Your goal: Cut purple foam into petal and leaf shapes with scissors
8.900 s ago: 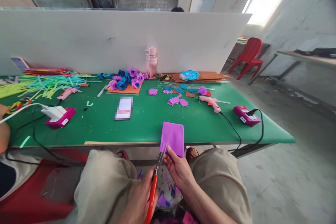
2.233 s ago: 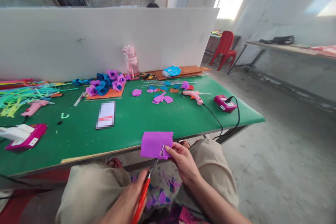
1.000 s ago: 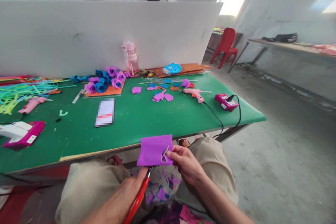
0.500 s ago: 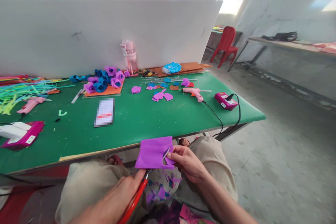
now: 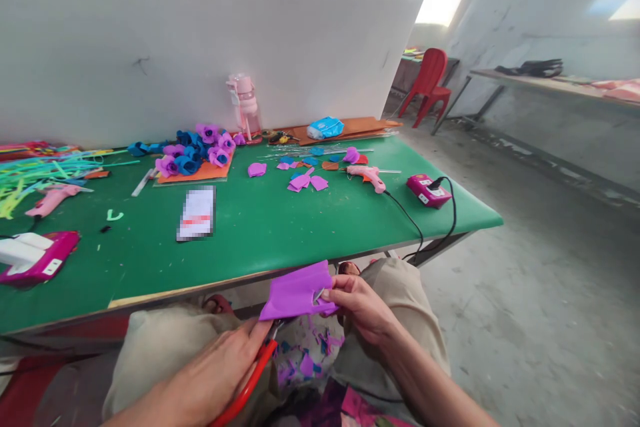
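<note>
My left hand [image 5: 225, 360] is closed around red-handled scissors [image 5: 250, 383], its fingers at the lower left corner of a folded purple sheet [image 5: 295, 290]. The blades run under the sheet, and a metal tip shows in a cut opening near its right end. My right hand [image 5: 363, 310] pinches that right end between thumb and fingers, close to the tip. Whether the sheet is paper or fabric I cannot tell. Both hands are above my lap, just off the table's front edge.
On the green table [image 5: 280, 240] are purple petal pieces [image 5: 305, 180], purple and blue paper flowers [image 5: 193, 153], a pink glue gun [image 5: 370, 178] with a cord, a phone [image 5: 197, 213] and a pink bottle [image 5: 245, 107]. A white board [image 5: 200, 53] stands behind. Scraps [image 5: 307, 363] lie below.
The purple sheet has tilted and its cut right end has folded closer around the blade tip. My left hand and the scissors have shifted slightly left.
</note>
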### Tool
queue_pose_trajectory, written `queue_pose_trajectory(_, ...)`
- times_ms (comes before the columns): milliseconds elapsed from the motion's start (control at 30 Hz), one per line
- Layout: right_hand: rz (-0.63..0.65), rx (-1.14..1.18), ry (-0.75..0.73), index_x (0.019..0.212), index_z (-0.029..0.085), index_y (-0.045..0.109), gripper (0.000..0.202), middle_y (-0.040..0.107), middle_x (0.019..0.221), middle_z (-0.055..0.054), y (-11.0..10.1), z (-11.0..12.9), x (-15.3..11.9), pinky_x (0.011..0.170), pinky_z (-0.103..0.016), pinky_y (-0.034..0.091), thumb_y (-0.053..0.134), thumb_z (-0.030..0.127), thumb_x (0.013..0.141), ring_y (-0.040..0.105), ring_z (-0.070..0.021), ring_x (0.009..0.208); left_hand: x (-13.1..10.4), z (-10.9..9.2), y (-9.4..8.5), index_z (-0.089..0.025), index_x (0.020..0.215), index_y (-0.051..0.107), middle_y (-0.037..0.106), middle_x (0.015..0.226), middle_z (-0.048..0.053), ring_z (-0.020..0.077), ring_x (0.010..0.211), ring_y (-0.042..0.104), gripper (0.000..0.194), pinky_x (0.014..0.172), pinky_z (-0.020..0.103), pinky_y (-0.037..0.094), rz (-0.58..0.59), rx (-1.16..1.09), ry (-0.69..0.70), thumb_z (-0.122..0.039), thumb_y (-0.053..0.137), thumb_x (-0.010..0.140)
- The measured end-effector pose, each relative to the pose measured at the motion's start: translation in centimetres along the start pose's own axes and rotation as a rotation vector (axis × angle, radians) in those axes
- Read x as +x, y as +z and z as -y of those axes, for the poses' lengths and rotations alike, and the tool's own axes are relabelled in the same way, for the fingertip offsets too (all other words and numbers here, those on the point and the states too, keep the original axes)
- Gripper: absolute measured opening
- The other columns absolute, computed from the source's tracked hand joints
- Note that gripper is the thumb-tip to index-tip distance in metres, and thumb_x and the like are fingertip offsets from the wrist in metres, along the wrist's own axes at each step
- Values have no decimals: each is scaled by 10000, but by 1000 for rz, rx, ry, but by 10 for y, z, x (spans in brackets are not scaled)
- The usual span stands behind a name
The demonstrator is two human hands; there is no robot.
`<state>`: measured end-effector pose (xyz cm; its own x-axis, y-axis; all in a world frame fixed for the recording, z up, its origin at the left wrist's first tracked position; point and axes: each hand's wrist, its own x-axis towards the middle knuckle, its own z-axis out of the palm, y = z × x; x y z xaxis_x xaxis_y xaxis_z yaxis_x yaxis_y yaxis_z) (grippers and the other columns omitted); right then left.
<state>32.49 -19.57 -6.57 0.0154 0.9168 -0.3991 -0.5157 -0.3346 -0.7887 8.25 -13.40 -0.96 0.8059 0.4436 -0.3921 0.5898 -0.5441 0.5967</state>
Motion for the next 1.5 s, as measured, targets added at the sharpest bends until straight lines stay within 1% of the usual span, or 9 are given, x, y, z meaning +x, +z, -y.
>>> queue_pose_trajectory(333,-5,-50,18,690,128,721,194,651,583,-1,3,8,0,518,-192,409,790,264,570,513,-65,481,7,-11,-9,-256,1362,315,608,1161,82,225,988,604,580,851,331,449,78,91,-23,-77,343,811)
queue_pose_trajectory(467,8,-104,-32,669,134,712,185,655,604,-7,7,25,0,534,-206,399,786,278,578,504,-74,501,9,-13,-19,-280,1422,228,532,1295,82,216,1069,565,650,922,319,420,20,95,27,-104,379,815)
queue_pose_trajectory(600,-34,-160,-188,708,161,722,179,665,643,-2,9,50,4,552,-212,387,781,297,608,506,-87,544,8,-10,-32,-294,1435,219,574,1249,71,219,1020,589,681,889,317,437,-21,120,11,-122,401,801)
queue_pose_trajectory(800,8,-175,-299,756,168,727,211,686,690,-17,14,77,35,590,-232,416,768,336,635,554,-113,588,9,-10,-54,-304,1416,271,480,1380,52,227,1170,497,655,969,317,380,-122,94,15,-180,425,792)
queue_pose_trajectory(1000,91,-139,-299,834,153,687,333,699,716,-21,24,90,72,607,-219,437,813,314,572,595,-107,596,21,4,-63,-331,1427,209,601,1210,32,194,1008,556,659,901,282,426,-167,28,-1,-281,461,820)
queue_pose_trajectory(1100,182,-163,-273,916,151,638,395,697,713,-18,25,93,82,643,-233,456,807,298,591,627,-122,624,24,12,-64,-314,1444,171,556,1264,60,202,1069,535,704,922,288,408,-167,73,-59,-256,472,810)
queue_pose_trajectory(1200,245,-214,-247,977,161,590,434,693,680,-3,24,95,89,660,-252,468,792,275,611,649,-138,635,27,6,-68,-311,1433,207,571,1234,62,200,1053,545,691,885,272,419,-199,129,-70,-199,458,798)
queue_pose_trajectory(1333,300,-268,-198,959,163,568,431,694,668,4,19,99,93,620,-238,462,789,269,605,654,-140,624,35,-4,-74,-292,1410,266,641,1026,47,169,841,582,625,743,219,444,-200,151,-65,-154,400,815)
queue_pose_trajectory(1500,299,-265,-155,974,162,582,458,711,714,-9,11,97,93,631,-247,470,805,259,585,657,-144,640,43,9,-69,-321,1401,267,628,1009,29,150,792,556,648,712,193,438,-160,93,-45,-164,439,797)
